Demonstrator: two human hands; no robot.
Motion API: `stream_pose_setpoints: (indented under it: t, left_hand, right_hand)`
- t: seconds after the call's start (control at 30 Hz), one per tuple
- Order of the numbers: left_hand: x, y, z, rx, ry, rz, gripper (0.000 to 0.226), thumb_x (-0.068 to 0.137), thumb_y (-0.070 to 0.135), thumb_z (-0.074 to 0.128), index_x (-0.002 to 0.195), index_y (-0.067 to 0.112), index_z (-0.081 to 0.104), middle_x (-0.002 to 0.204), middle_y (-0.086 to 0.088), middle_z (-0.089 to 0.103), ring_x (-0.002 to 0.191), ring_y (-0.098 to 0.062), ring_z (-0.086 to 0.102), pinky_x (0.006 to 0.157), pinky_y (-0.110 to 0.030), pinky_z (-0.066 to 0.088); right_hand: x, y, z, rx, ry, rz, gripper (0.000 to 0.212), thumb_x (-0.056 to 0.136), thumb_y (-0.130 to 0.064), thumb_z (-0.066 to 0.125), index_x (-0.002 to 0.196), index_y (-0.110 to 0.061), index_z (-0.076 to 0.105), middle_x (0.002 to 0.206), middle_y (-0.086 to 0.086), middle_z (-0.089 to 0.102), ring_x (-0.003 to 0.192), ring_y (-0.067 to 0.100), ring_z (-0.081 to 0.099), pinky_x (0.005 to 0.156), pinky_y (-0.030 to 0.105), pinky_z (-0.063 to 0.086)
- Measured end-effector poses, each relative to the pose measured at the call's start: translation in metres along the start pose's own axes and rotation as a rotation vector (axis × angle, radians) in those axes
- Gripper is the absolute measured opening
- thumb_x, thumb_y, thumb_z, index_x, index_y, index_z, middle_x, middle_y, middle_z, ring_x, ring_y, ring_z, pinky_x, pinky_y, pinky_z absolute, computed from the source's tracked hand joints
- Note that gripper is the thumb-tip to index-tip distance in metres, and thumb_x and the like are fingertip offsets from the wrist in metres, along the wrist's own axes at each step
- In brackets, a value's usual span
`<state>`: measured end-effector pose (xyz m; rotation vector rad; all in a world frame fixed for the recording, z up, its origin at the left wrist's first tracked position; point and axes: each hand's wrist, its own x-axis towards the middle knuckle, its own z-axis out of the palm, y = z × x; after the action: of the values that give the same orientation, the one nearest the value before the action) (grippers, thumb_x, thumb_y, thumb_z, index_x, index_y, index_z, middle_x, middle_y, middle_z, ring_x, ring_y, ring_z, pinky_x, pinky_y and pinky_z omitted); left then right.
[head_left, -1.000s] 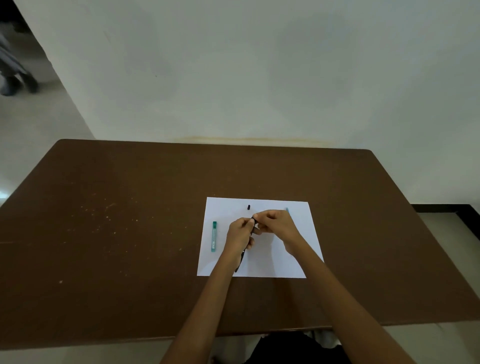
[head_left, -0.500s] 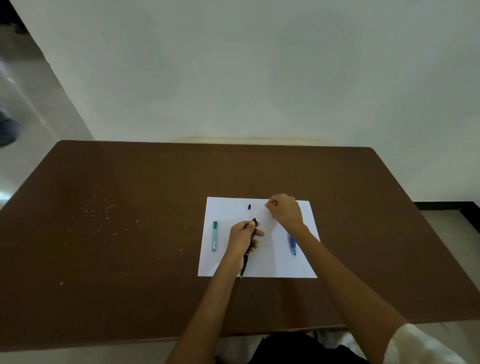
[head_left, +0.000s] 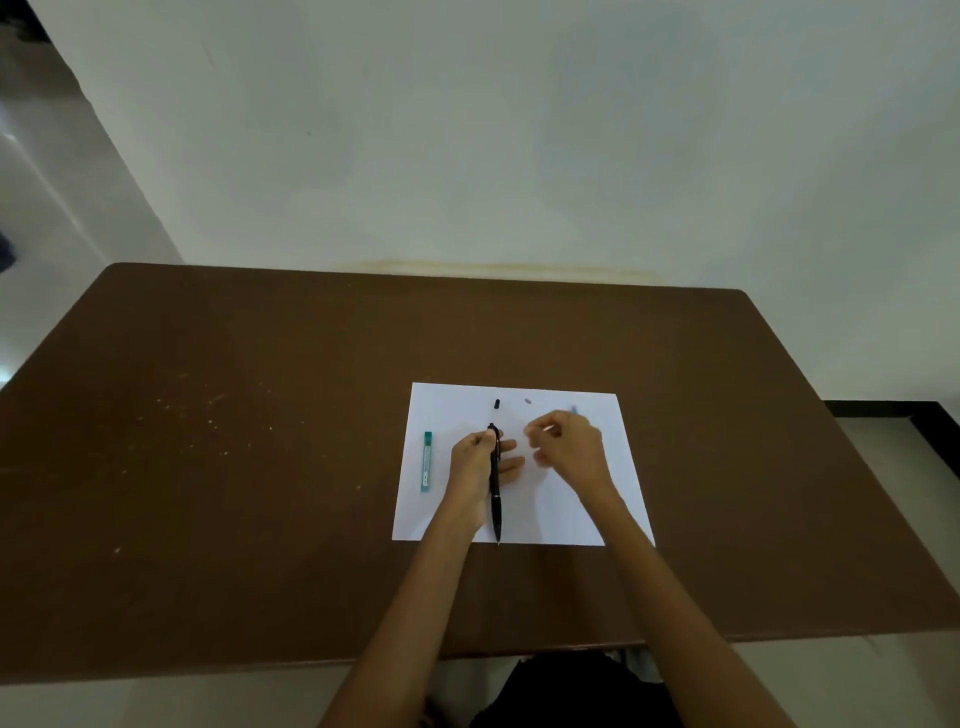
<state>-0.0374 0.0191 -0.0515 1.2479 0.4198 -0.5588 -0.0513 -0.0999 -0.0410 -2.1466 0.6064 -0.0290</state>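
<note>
The black pencil (head_left: 494, 483) is in my left hand (head_left: 475, 462), fingers curled round it, tip pointing to 6 o'clock above the paper (head_left: 561, 514). My right hand (head_left: 569, 449) at 3 o'clock, fingers curled. Pinching anything? Cannot tell. A black cap (head_left: 497, 404) at 12, green lead case (head_left: 427, 461) at 9.

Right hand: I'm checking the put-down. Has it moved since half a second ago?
Yes. The right hand has drawn back toward the person: it was level with the black cap near the paper's far edge, and is now nearer than the cap.
</note>
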Motion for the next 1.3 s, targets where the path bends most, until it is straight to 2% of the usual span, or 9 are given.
stream_pose_setpoints:
  t: [0.1, 0.17, 0.37, 0.63, 0.8, 0.9, 1.07, 1.2, 1.3]
  left_hand:
    - [-0.004, 0.0, 0.006, -0.006, 0.036, 0.008, 0.027, 0.099, 0.02, 0.037, 0.109, 0.007, 0.057, 0.116, -0.014, 0.063, 0.096, -0.026, 0.062, 0.087, -0.035, 0.051]
    - [-0.007, 0.001, 0.009, 0.011, 0.056, 0.015, 0.031, 0.099, 0.023, 0.035, 0.117, 0.007, 0.055, 0.119, -0.01, 0.062, 0.104, -0.026, 0.06, 0.093, -0.037, 0.048]
    - [-0.011, 0.001, 0.006, 0.082, 0.053, 0.097, 0.024, 0.098, 0.023, 0.038, 0.106, 0.011, 0.057, 0.114, -0.01, 0.063, 0.102, -0.025, 0.061, 0.086, -0.032, 0.05]
    - [0.004, 0.005, -0.043, 0.994, 0.386, 0.652, 0.023, 0.092, 0.019, 0.054, 0.114, 0.013, 0.054, 0.117, -0.008, 0.056, 0.102, -0.019, 0.056, 0.079, -0.026, 0.047]
    - [0.018, 0.014, -0.061, 1.264, 0.48, 0.506, 0.043, 0.087, 0.037, 0.059, 0.117, 0.009, 0.045, 0.118, -0.01, 0.051, 0.101, -0.02, 0.054, 0.084, -0.029, 0.048]
    - [0.022, 0.017, -0.063, 1.287, 0.469, 0.422, 0.046, 0.087, 0.038, 0.06, 0.117, 0.007, 0.045, 0.118, -0.012, 0.052, 0.102, -0.024, 0.057, 0.082, -0.032, 0.048]
    - [0.024, 0.025, -0.068, 1.216, 0.444, 0.397, 0.027, 0.09, 0.027, 0.057, 0.105, 0.005, 0.057, 0.107, -0.013, 0.06, 0.094, -0.025, 0.06, 0.074, -0.033, 0.048]
    - [0.019, 0.027, -0.073, 0.926, 0.326, 0.446, 0.019, 0.085, 0.028, 0.065, 0.089, 0.01, 0.064, 0.091, -0.003, 0.065, 0.08, -0.014, 0.057, 0.067, -0.025, 0.044]
    - [0.008, 0.024, -0.071, 0.658, 0.195, 0.469, 0.015, 0.079, 0.03, 0.071, 0.083, 0.017, 0.065, 0.082, 0.005, 0.064, 0.074, -0.008, 0.06, 0.062, -0.019, 0.045]
  right_hand:
    - [-0.03, 0.005, 0.017, -0.031, -0.142, 0.007, 0.027, 0.085, -0.033, 0.064, 0.101, -0.011, 0.066, 0.098, 0.005, 0.071, 0.083, 0.02, 0.068, 0.08, 0.028, 0.055]
    - [-0.04, 0.005, 0.026, -0.061, -0.12, -0.017, 0.03, 0.087, -0.031, 0.061, 0.109, -0.01, 0.064, 0.105, 0.007, 0.07, 0.091, 0.021, 0.067, 0.084, 0.026, 0.051]
    - [-0.036, 0.005, 0.031, -0.033, -0.044, -0.01, 0.027, 0.088, -0.027, 0.061, 0.107, -0.009, 0.067, 0.102, 0.01, 0.071, 0.083, 0.021, 0.068, 0.078, 0.023, 0.052]
    - [-0.021, 0.015, 0.025, -0.155, -0.022, 0.042, 0.026, 0.086, -0.028, 0.062, 0.101, -0.007, 0.066, 0.098, 0.009, 0.07, 0.08, 0.016, 0.062, 0.075, 0.02, 0.046]
    - [-0.018, 0.013, 0.027, -0.09, -0.017, 0.069, 0.028, 0.083, -0.029, 0.067, 0.1, -0.007, 0.065, 0.096, 0.01, 0.07, 0.084, 0.023, 0.066, 0.081, 0.028, 0.053]
    - [-0.018, 0.014, 0.027, -0.077, -0.032, 0.095, 0.031, 0.083, -0.031, 0.067, 0.101, -0.007, 0.063, 0.096, 0.011, 0.07, 0.083, 0.025, 0.067, 0.084, 0.032, 0.055]
    - [-0.019, 0.013, 0.023, -0.036, -0.022, 0.125, 0.035, 0.084, -0.037, 0.064, 0.104, -0.008, 0.06, 0.094, 0.01, 0.068, 0.072, 0.016, 0.061, 0.075, 0.025, 0.051]
    - [-0.031, 0.013, 0.024, 0.06, 0.058, 0.035, 0.029, 0.088, -0.032, 0.059, 0.104, -0.008, 0.061, 0.093, 0.009, 0.068, 0.069, 0.013, 0.059, 0.07, 0.021, 0.052]
    - [-0.038, 0.003, 0.034, 0.137, -0.002, -0.025, 0.026, 0.09, -0.03, 0.057, 0.104, -0.009, 0.064, 0.087, 0.002, 0.064, 0.06, 0.008, 0.057, 0.053, 0.003, 0.045]
